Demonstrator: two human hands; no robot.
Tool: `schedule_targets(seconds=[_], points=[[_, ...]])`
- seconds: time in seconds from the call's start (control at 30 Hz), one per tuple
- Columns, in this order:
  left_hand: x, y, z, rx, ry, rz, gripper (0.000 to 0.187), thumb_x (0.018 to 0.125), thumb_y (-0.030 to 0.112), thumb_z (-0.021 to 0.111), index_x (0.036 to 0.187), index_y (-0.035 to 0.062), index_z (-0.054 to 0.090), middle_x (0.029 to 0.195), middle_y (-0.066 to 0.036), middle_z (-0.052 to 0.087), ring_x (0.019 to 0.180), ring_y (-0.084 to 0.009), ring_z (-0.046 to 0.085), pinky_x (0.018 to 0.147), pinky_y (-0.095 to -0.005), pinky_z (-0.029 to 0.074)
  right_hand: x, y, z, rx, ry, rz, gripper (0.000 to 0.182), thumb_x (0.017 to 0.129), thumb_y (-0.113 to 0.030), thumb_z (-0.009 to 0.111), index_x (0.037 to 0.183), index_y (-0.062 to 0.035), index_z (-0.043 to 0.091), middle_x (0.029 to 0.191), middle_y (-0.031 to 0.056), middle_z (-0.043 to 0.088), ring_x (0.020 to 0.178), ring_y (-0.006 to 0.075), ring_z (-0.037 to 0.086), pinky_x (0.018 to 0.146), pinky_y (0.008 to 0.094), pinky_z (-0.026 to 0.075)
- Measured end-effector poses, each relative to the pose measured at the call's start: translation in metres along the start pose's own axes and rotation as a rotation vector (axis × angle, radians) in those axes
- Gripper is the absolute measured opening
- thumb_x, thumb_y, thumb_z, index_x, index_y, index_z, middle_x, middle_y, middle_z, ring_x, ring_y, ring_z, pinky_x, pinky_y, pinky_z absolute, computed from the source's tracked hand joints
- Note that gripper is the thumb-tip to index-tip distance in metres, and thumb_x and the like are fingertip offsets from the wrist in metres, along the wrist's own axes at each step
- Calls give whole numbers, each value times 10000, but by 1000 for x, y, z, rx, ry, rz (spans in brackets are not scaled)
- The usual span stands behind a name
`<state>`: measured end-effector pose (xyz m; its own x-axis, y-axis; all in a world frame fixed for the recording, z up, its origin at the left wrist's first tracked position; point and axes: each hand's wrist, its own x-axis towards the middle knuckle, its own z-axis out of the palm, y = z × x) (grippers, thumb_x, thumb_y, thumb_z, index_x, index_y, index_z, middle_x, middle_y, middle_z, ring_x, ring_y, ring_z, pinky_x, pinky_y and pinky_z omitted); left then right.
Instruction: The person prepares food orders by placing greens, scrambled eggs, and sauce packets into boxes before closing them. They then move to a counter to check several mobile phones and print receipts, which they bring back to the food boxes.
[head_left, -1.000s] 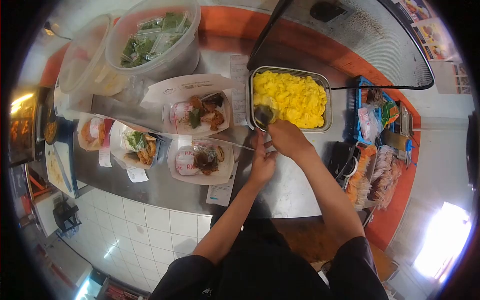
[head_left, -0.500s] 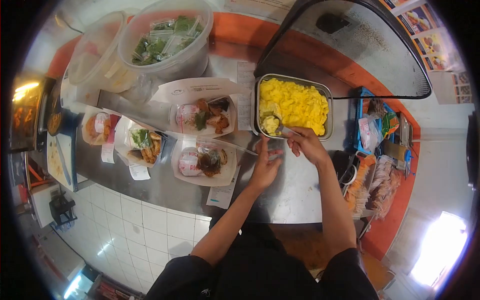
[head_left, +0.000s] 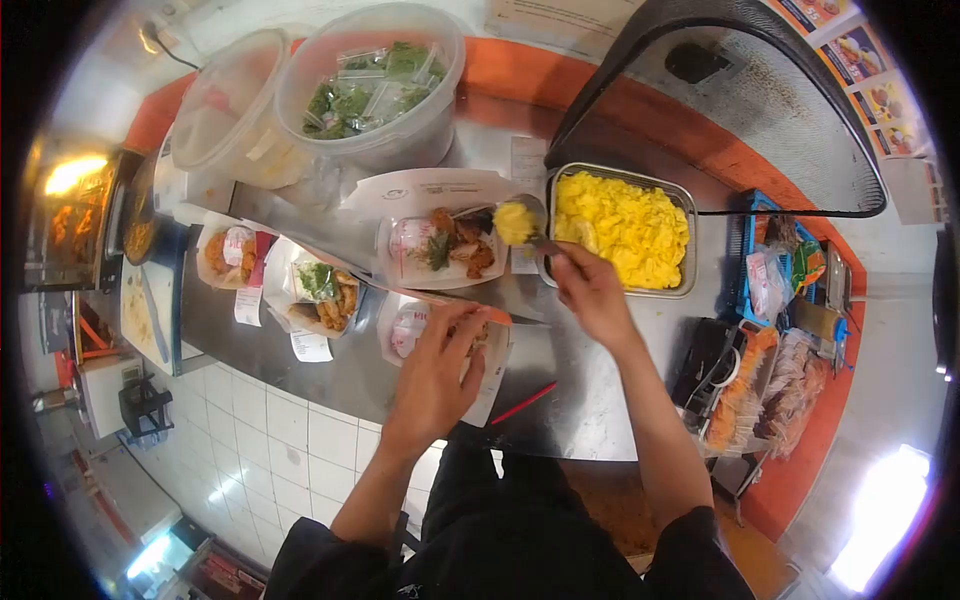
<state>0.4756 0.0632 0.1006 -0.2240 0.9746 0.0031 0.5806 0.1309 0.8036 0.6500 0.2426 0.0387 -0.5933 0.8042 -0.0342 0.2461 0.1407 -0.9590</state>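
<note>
My right hand (head_left: 592, 290) is closed around the handle of a metal spoon (head_left: 537, 212). A heap of yellow scrambled egg (head_left: 515, 224) sits in the spoon's bowl, just left of the metal tray (head_left: 676, 291) filled with more egg. Below the spoon and to its left is a paper food box (head_left: 388, 245) with fried pieces, greens and a wrapped portion. My left hand (head_left: 435, 370) is over the front food box (head_left: 400, 308), fingers stretched out and covering much of its contents. A thin orange-ended piece (head_left: 497, 315) shows beyond its fingertips.
Further left stand two more filled boxes (head_left: 315, 290) with receipts (head_left: 311, 347). Behind them is a plastic tub (head_left: 368, 140) of bagged greens. A red pen (head_left: 525, 402) lies near the counter's front edge. At right are a blue basket (head_left: 748, 260) and bagged goods (head_left: 790, 370).
My right hand has lifted the spoon with egg out of the tray and moved it left. My left hand has moved left from beside the tray to the front box. The red pen now shows.
</note>
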Motion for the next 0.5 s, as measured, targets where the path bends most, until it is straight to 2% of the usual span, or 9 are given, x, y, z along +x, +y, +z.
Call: schedule_targets(seconds=[0.03,0.13,0.23,0.33,0.43,0.5], points=[[-5,0,-1,-26,4,17,475,895,-38,676,1362,11,603,1376,-175,550,1196,-340,617,1003,-401,519,4,8,15,-247,-1,-210,283,1000,-64,569,1254,45,632,879,159,634,730,257,626,641,366,496],[-13,-6,0,-46,17,65,481,877,-15,690,1349,24,604,1396,-166,546,1214,-365,602,993,-417,517,10,35,39,-913,-332,-317,487,962,15,531,1445,48,481,1007,168,579,915,345,599,829,445,500],[-13,-7,-5,-111,35,56,466,881,-10,691,1339,19,612,1380,-163,560,1235,-368,594,1010,-419,508,13,20,36,-720,-252,-349,618,814,3,594,1424,46,501,1235,229,583,849,403,620,821,475,520],[-11,-3,-8,-164,51,52,440,900,-13,683,1336,13,630,1388,-173,585,1258,-358,584,1084,-410,459,10,17,27,-535,-243,-409,512,938,-25,563,1439,42,484,1094,179,627,809,308,625,785,427,524],[-19,1,-5,-201,24,48,423,909,3,681,1329,20,644,1357,-170,599,1258,-355,584,1076,-406,465,2,16,15,-82,-196,108,401,1061,-100,504,1439,33,487,957,111,634,770,200,605,733,351,509],[-25,6,6,-308,-104,2,430,918,18,686,1344,24,635,1346,-167,602,1243,-341,595,1059,-402,479,-6,18,-4,295,-106,214,374,1102,-157,465,1428,23,502,904,81,625,760,160,592,719,307,493]])
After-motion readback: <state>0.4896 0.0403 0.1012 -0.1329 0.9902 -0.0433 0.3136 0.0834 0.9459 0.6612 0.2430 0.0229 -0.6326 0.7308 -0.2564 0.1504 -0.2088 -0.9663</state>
